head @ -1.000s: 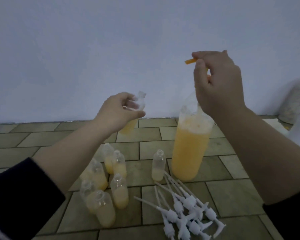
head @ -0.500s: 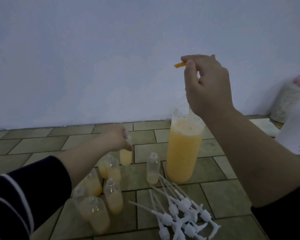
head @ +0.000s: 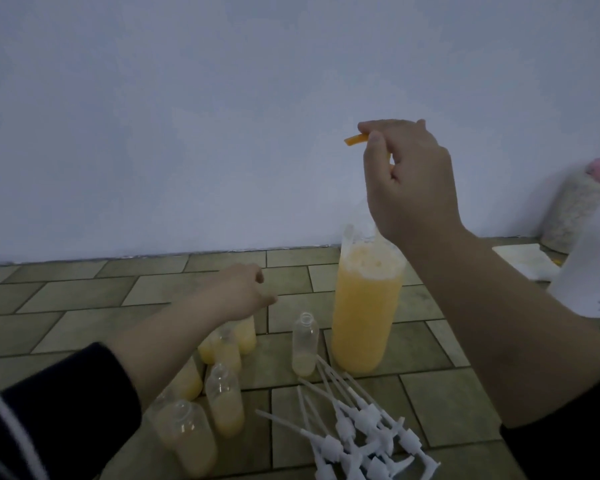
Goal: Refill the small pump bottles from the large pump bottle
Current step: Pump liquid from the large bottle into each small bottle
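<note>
The large pump bottle [head: 366,306] stands on the tiled floor [head: 84,299]. It is tall and clear, and nearly full of thick orange-yellow liquid with foam on top. It looks heavy, so it should stay standing while the pump is pushed. Its plastic wall is likely smooth and slippery if soap runs down it. The best place to hold it is probably the neck or the middle.

The right hand [head: 409,181] is up over the large bottle. Its fingers [head: 373,142] are curled round the pump top, and the orange spout [head: 354,138] sticks out to the left.

Just left of the large bottle stands an almost empty small bottle [head: 305,344] with no cap. It looks light and easy to tip, so it should be held round its body. Further left is a bunch of filled small bottles [head: 224,400]. The left hand [head: 243,292] hangs just above them, fingers loosely bent and holding nothing.

In front of the large bottle lies a pile of white pump tops [head: 357,434].
</note>
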A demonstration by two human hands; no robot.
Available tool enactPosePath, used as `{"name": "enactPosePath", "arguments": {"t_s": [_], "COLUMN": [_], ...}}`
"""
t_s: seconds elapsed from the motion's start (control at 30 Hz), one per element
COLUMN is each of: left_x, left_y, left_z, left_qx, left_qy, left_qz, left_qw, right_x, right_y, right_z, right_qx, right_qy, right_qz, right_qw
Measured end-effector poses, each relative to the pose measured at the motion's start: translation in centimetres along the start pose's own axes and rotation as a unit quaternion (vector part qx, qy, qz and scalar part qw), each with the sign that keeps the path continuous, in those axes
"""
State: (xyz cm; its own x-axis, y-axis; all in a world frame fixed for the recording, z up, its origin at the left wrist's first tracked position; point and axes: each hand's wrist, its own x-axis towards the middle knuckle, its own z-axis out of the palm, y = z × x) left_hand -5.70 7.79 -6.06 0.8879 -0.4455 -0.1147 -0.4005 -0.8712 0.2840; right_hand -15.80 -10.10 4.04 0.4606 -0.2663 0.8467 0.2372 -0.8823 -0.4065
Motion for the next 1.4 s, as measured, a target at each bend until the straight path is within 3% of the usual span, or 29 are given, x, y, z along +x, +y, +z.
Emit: {"name": "enactPosePath", "arguments": {"t_s": [0.1, 0.2, 0.33, 0.57, 0.83, 0.9, 1.07, 1.13, 1.4], "left_x": [-2.7, -3.8, -3.5, -2.8, -4.2, -4.9, -6.3, -6.1, -2.8], "left_y": [2.5, 4.7, 6.4, 6.3, 6.3, 6.0, 5.8, 6.3, 8.6], "left_z": [0.6, 2.1, 3.9, 5.9, 4.9, 2.6, -3.8, -5.2, -5.6], "left_qx": [-0.124, -0.190, -0.177, -0.079, -0.251, -0.297, -0.494, -0.522, -0.359], "left_qy": [0.023, -0.011, -0.024, -0.031, 0.061, 0.117, 0.230, 0.247, 0.235], "left_qz": [0.038, -0.001, -0.054, -0.013, -0.042, -0.017, 0.074, 0.102, 0.172], "left_qw": [0.991, 0.982, 0.982, 0.996, 0.965, 0.947, 0.835, 0.810, 0.887], "right_x": [0.1, 0.1, 0.0, -0.1, -0.1, 0.1, 1.2, 1.2, 0.8], "right_y": [0.2, 0.2, 0.2, -0.1, 0.0, -0.2, 0.1, 0.5, 1.0], "right_z": [-0.2, -0.2, -0.3, -0.3, -0.7, -1.0, -1.8, -1.7, -0.8], "right_qx": [-0.012, -0.021, -0.028, -0.020, -0.047, -0.046, -0.041, -0.061, -0.090], "right_qy": [-0.007, -0.015, -0.019, -0.012, -0.024, -0.029, -0.063, -0.072, -0.078], "right_qz": [-0.008, -0.011, -0.012, -0.015, -0.022, -0.029, -0.035, -0.041, -0.036], "right_qw": [1.000, 1.000, 0.999, 1.000, 0.998, 0.998, 0.996, 0.995, 0.992]}}
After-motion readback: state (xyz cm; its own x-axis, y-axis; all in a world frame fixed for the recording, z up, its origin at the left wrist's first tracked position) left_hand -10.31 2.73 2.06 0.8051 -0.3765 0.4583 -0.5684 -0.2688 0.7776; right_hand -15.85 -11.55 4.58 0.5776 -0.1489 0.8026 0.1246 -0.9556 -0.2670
